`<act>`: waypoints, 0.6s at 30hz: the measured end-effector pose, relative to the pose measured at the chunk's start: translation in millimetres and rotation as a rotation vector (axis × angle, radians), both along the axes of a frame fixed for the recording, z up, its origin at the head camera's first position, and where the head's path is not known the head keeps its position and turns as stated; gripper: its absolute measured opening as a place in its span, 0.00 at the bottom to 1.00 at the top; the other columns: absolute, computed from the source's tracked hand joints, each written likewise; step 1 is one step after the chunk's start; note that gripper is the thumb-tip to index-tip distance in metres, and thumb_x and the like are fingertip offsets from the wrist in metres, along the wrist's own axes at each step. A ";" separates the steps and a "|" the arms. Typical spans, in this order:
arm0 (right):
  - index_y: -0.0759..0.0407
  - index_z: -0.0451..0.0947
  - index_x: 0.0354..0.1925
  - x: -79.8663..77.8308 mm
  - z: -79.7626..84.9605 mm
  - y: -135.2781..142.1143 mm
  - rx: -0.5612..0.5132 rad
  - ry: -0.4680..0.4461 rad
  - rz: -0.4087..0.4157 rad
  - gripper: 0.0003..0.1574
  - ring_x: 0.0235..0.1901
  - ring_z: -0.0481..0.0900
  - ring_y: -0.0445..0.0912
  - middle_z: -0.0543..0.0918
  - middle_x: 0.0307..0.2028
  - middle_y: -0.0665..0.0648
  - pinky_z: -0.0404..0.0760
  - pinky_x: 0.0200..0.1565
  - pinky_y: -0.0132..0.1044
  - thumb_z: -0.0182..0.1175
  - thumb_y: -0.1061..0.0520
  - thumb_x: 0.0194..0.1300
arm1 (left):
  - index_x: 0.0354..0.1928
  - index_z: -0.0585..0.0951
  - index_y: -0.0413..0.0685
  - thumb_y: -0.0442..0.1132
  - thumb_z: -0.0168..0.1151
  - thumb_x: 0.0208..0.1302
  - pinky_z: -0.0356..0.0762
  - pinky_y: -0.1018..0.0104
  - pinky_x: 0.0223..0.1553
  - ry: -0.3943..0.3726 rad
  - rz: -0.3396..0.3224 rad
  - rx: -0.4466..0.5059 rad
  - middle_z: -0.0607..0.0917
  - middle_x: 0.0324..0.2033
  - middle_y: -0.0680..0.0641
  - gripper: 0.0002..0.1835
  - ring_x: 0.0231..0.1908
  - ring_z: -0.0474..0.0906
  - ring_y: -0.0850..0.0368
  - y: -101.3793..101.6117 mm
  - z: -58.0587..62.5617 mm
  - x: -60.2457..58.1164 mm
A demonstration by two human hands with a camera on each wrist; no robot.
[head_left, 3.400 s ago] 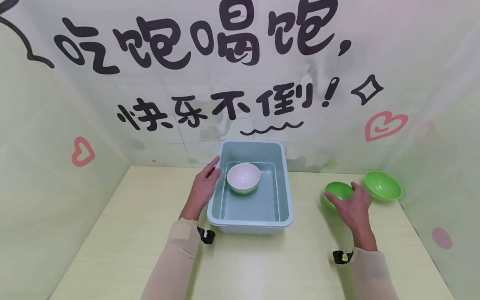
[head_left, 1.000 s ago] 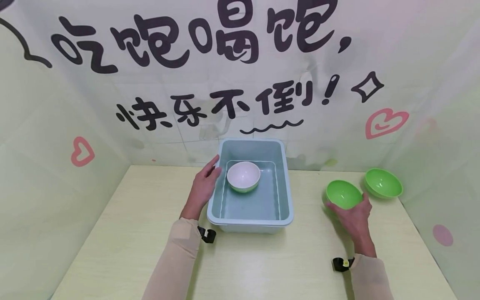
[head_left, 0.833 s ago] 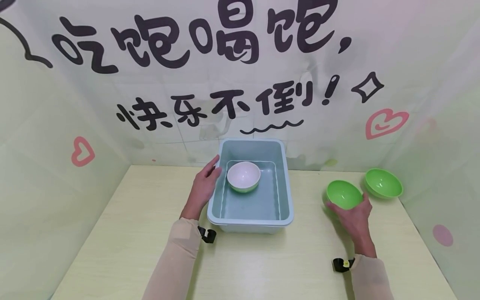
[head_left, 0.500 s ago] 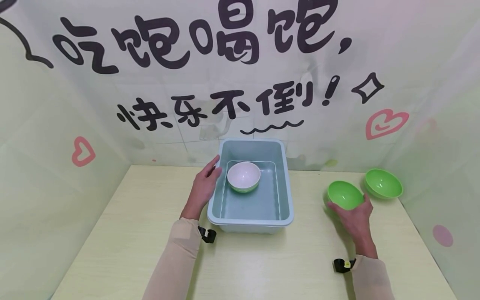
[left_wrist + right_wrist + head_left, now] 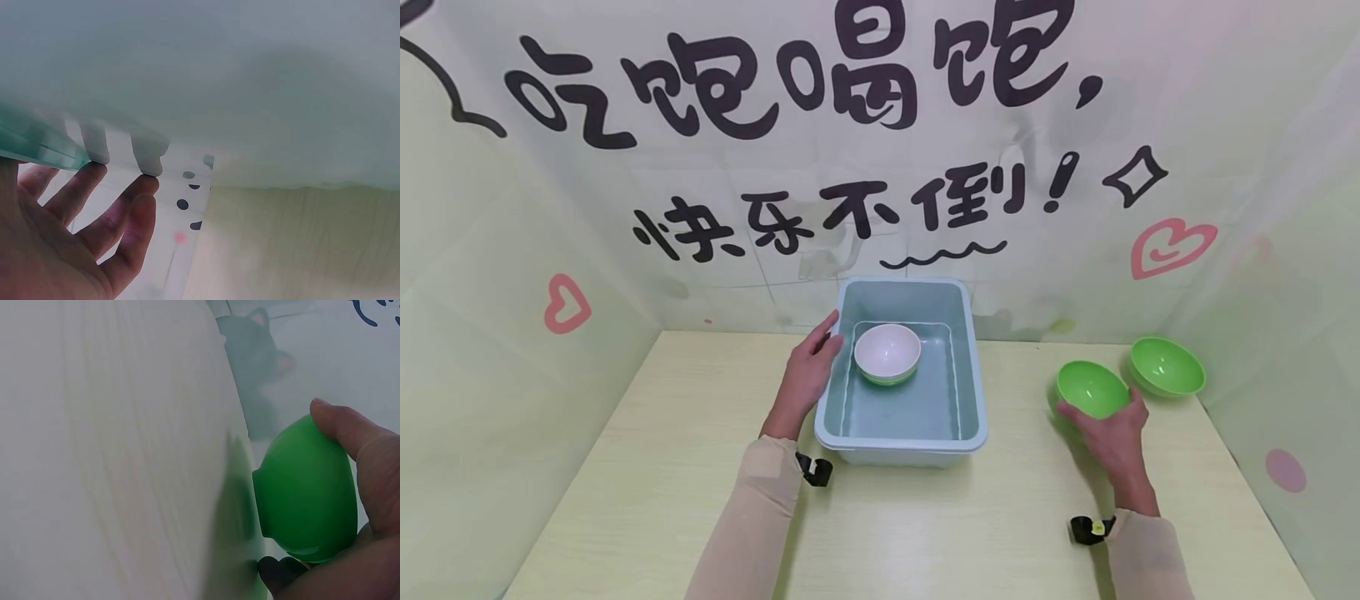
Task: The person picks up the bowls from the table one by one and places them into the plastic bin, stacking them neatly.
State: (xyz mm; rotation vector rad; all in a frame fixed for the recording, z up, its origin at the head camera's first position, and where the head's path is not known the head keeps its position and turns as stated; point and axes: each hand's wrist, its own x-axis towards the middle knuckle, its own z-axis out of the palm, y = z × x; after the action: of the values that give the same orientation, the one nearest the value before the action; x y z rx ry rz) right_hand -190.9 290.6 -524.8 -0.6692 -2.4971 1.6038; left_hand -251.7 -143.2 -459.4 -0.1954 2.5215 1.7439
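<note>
My right hand [image 5: 1111, 429] grips a green bowl [image 5: 1088, 387] by its sides, thumb on the left and fingers on the right. In the right wrist view the bowl [image 5: 306, 494] shows its outer wall and foot, with its green shadow on the tabletop close by. My left hand [image 5: 806, 375] lies along the left side of a pale blue plastic bin [image 5: 898, 447]. Loosely bent fingers [image 5: 115, 215] reach the bin's outer wall in the left wrist view. Inside the bin sits a bowl with a white interior [image 5: 887, 350] and a green outside.
A second green bowl [image 5: 1167, 367] stands at the back right corner, just beyond my right hand. The light wooden table [image 5: 887, 533] is enclosed by a printed cloth backdrop [image 5: 865, 158] at the back and on both sides.
My right hand reached over the green bowl at first; it now holds it by the near sides. Over the last second, hand and bowl have shifted slightly right. The left hand has stayed put.
</note>
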 end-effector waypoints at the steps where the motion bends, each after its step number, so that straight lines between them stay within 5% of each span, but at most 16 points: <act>1: 0.63 0.22 0.80 -0.1 0.3 -0.1 0.000 0.001 0.000 0.83 0.76 0.46 0.74 0.35 0.79 0.73 0.53 0.76 0.68 0.76 0.45 0.58 | 0.77 0.62 0.78 0.56 0.48 0.79 0.59 0.44 0.78 0.000 0.001 -0.001 0.62 0.79 0.47 0.27 0.79 0.58 0.46 0.1 -0.3 0.0; 18: 0.62 0.23 0.80 -2.8 9.7 -4.7 0.011 0.008 0.031 0.82 0.76 0.49 0.74 0.36 0.79 0.73 0.56 0.74 0.69 0.76 0.45 0.58 | 0.77 0.62 0.77 0.53 0.48 0.80 0.58 0.45 0.78 -0.002 0.004 0.015 0.62 0.79 0.46 0.27 0.79 0.57 0.46 0.4 1.4 0.0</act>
State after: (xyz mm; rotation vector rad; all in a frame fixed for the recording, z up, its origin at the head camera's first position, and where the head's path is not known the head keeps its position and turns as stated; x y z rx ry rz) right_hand -193.7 285.9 -515.2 -0.6249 -2.5207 1.5986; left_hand -251.7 -142.8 -458.0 -0.2007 2.5077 1.7624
